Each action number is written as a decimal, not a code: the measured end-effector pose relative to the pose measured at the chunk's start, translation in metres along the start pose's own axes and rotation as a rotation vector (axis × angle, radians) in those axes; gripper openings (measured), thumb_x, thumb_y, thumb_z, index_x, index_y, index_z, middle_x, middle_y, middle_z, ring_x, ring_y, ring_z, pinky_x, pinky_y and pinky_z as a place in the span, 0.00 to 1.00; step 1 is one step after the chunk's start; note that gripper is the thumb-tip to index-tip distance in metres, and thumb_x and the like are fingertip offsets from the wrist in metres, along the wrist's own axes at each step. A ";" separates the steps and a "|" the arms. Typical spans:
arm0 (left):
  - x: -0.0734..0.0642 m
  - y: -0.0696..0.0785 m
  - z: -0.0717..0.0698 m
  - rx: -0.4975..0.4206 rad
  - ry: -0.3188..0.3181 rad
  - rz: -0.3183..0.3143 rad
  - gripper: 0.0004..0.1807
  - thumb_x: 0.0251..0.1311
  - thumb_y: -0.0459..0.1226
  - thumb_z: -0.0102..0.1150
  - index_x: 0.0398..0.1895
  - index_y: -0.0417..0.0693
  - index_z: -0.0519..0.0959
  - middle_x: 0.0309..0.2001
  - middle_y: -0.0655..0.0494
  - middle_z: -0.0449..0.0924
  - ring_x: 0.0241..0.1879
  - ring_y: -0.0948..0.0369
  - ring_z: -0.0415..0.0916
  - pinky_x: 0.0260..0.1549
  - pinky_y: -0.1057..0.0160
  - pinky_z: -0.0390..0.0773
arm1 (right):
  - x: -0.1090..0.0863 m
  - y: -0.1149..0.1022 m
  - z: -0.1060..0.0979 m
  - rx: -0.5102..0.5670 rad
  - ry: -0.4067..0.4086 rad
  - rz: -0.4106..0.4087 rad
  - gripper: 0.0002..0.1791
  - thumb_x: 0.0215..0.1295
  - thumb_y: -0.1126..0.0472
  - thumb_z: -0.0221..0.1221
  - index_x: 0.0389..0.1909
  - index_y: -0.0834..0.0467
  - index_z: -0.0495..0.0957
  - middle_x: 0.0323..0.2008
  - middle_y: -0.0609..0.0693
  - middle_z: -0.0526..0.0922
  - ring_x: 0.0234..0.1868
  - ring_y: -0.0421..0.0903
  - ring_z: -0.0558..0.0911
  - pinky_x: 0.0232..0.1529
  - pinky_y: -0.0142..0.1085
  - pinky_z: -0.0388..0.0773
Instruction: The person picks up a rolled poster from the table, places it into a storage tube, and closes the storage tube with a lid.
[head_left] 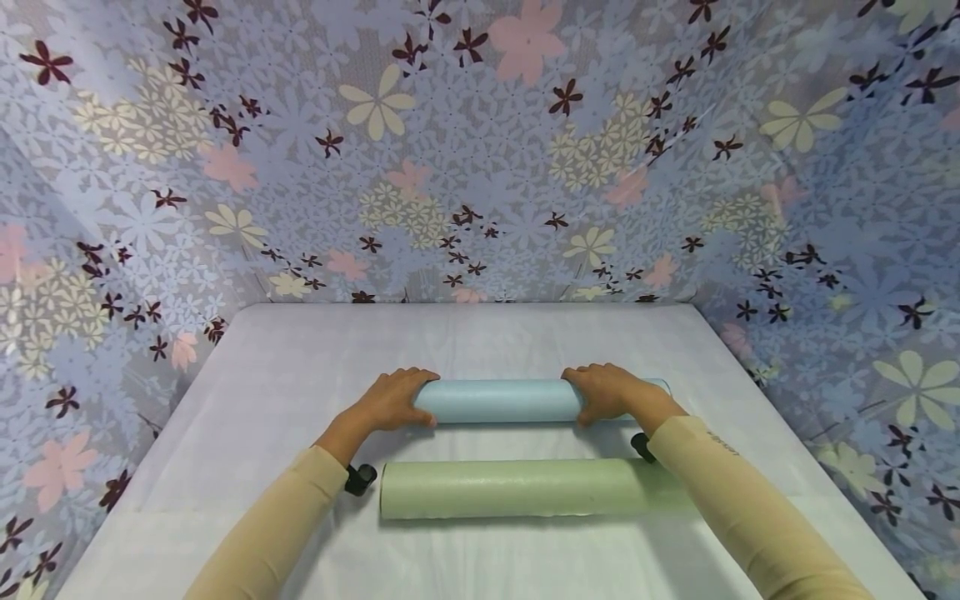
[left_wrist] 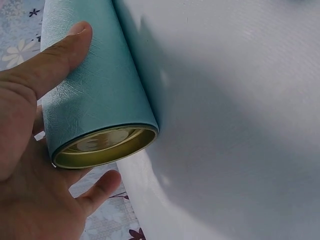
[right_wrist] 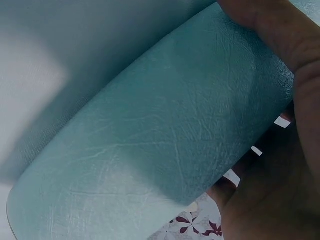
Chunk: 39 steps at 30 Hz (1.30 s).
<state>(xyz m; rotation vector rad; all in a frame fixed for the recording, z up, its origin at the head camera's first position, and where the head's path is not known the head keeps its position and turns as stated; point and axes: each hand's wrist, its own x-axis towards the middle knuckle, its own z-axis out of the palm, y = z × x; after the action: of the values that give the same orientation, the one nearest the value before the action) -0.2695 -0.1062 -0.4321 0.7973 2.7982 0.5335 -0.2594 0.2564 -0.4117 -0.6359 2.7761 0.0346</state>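
A light blue cardboard tube (head_left: 498, 402) with a leathery, creased surface (right_wrist: 125, 140) lies crosswise on the white table. My left hand (head_left: 393, 400) grips its left end, thumb on the near side and fingers over the far side. At that end the left wrist view shows a recessed gold-coloured metal cap (left_wrist: 102, 149) inside the rim. Toward the other end, my right hand (head_left: 606, 392) holds the tube the same way, and a short length sticks out beyond it. In the right wrist view the thumb and palm wrap the blue surface, with the fingertips hidden behind it.
Nearer to me, a pale green tube (head_left: 510, 490) lies parallel to the blue one, its right end hidden under my right forearm. The white table (head_left: 465, 342) ends at a back edge against flower-patterned cloth (head_left: 465, 150), which also hangs on both sides.
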 end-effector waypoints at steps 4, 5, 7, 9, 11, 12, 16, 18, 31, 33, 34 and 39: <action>0.001 0.002 -0.001 0.008 0.001 -0.004 0.40 0.48 0.51 0.70 0.65 0.52 0.67 0.61 0.49 0.72 0.58 0.50 0.69 0.54 0.46 0.68 | 0.000 0.001 0.000 -0.005 0.001 -0.004 0.38 0.46 0.50 0.70 0.58 0.56 0.68 0.49 0.54 0.79 0.47 0.53 0.78 0.50 0.51 0.73; 0.001 0.003 -0.001 0.007 0.002 -0.006 0.40 0.48 0.50 0.70 0.65 0.52 0.67 0.61 0.49 0.72 0.58 0.50 0.69 0.54 0.46 0.68 | 0.000 0.001 0.000 0.001 -0.006 0.002 0.38 0.46 0.49 0.70 0.59 0.56 0.68 0.49 0.54 0.79 0.48 0.54 0.78 0.51 0.52 0.72; 0.001 0.004 -0.002 0.008 0.003 -0.008 0.40 0.48 0.50 0.70 0.65 0.51 0.67 0.61 0.48 0.72 0.58 0.50 0.69 0.54 0.45 0.68 | 0.000 0.001 0.001 0.002 -0.010 0.008 0.39 0.45 0.49 0.71 0.59 0.55 0.67 0.49 0.54 0.79 0.48 0.54 0.78 0.51 0.52 0.72; 0.001 0.005 -0.001 0.008 0.005 -0.009 0.40 0.48 0.50 0.70 0.65 0.51 0.67 0.61 0.48 0.71 0.58 0.50 0.68 0.54 0.45 0.68 | 0.001 0.002 0.001 0.001 -0.014 0.014 0.40 0.45 0.48 0.71 0.59 0.55 0.67 0.50 0.54 0.79 0.49 0.54 0.78 0.51 0.53 0.72; 0.001 0.005 0.000 0.009 0.003 -0.013 0.41 0.48 0.50 0.70 0.66 0.51 0.66 0.61 0.47 0.71 0.59 0.49 0.68 0.55 0.45 0.67 | 0.001 0.002 0.001 0.003 -0.017 0.018 0.41 0.45 0.48 0.71 0.60 0.55 0.67 0.50 0.54 0.78 0.49 0.54 0.77 0.52 0.53 0.72; 0.001 0.005 0.000 0.014 0.003 -0.013 0.41 0.48 0.50 0.70 0.66 0.51 0.65 0.61 0.47 0.70 0.59 0.49 0.67 0.56 0.45 0.67 | 0.001 0.002 0.001 -0.001 -0.017 0.015 0.41 0.45 0.48 0.71 0.60 0.55 0.66 0.51 0.54 0.78 0.50 0.55 0.77 0.52 0.53 0.72; 0.001 0.004 0.000 0.030 0.007 -0.013 0.42 0.48 0.51 0.69 0.67 0.51 0.64 0.63 0.47 0.69 0.61 0.49 0.65 0.58 0.45 0.66 | -0.001 0.004 -0.003 0.004 -0.012 0.016 0.44 0.45 0.46 0.71 0.63 0.56 0.65 0.54 0.56 0.76 0.54 0.57 0.75 0.55 0.55 0.70; 0.000 0.003 -0.002 0.036 0.016 -0.012 0.43 0.48 0.52 0.69 0.68 0.51 0.63 0.63 0.47 0.68 0.62 0.48 0.64 0.58 0.45 0.66 | -0.003 0.005 -0.005 0.008 -0.004 0.016 0.45 0.45 0.45 0.70 0.64 0.57 0.64 0.56 0.57 0.75 0.56 0.59 0.74 0.55 0.56 0.69; -0.035 0.006 -0.029 0.023 0.200 0.024 0.37 0.60 0.54 0.56 0.69 0.49 0.61 0.66 0.45 0.65 0.66 0.45 0.60 0.60 0.39 0.62 | -0.043 -0.003 -0.021 0.112 0.276 -0.031 0.38 0.56 0.43 0.64 0.65 0.54 0.65 0.58 0.57 0.74 0.58 0.59 0.72 0.55 0.60 0.66; -0.044 0.007 -0.032 0.019 0.255 0.033 0.36 0.61 0.54 0.55 0.69 0.49 0.61 0.66 0.44 0.64 0.67 0.44 0.59 0.60 0.38 0.63 | -0.051 -0.009 -0.021 0.111 0.349 -0.028 0.36 0.57 0.45 0.63 0.64 0.54 0.66 0.58 0.57 0.75 0.57 0.59 0.72 0.54 0.59 0.67; -0.049 0.008 -0.033 0.017 0.283 0.034 0.36 0.62 0.53 0.55 0.69 0.48 0.61 0.66 0.44 0.64 0.67 0.44 0.59 0.59 0.38 0.63 | -0.055 -0.013 -0.021 0.113 0.382 -0.025 0.35 0.58 0.45 0.63 0.64 0.54 0.66 0.58 0.57 0.75 0.57 0.59 0.72 0.53 0.59 0.67; -0.068 0.013 -0.034 0.015 0.394 0.004 0.38 0.62 0.53 0.55 0.71 0.47 0.59 0.68 0.43 0.61 0.69 0.44 0.55 0.61 0.37 0.60 | -0.070 -0.034 -0.015 0.121 0.519 0.015 0.33 0.60 0.48 0.62 0.63 0.56 0.67 0.59 0.58 0.73 0.59 0.61 0.70 0.54 0.60 0.65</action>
<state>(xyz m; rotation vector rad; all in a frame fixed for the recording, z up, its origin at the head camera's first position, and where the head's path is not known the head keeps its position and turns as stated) -0.2157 -0.1419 -0.3903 0.7721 3.1590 0.7432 -0.1886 0.2535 -0.3760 -0.6686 3.2421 -0.3398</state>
